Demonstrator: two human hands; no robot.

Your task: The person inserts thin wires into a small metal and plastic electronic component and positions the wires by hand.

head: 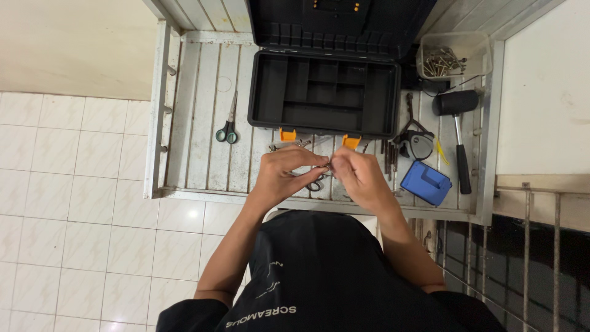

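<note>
From the head camera, the left hand (284,174) and the right hand (361,175) meet just in front of the open black plastic toolbox with orange latches (324,92), over the white slatted metal worktop (203,110). Both hands are closed, fingertips pinching one small, thin silvery metal piece (326,165) between them. It is too small to say what kind of part it is.

By its look it should be light, stiff and rather slick, easy to drop through the slats, so a fingertip hold at each end seems soundest. Its long axis appears to run roughly left to right between the two grips, though which end leads I cannot tell.

Beneath the hands lies a pair of dark-handled scissors (316,182), partly hidden. Green-handled scissors (228,128) lie well apart to the left.
</note>
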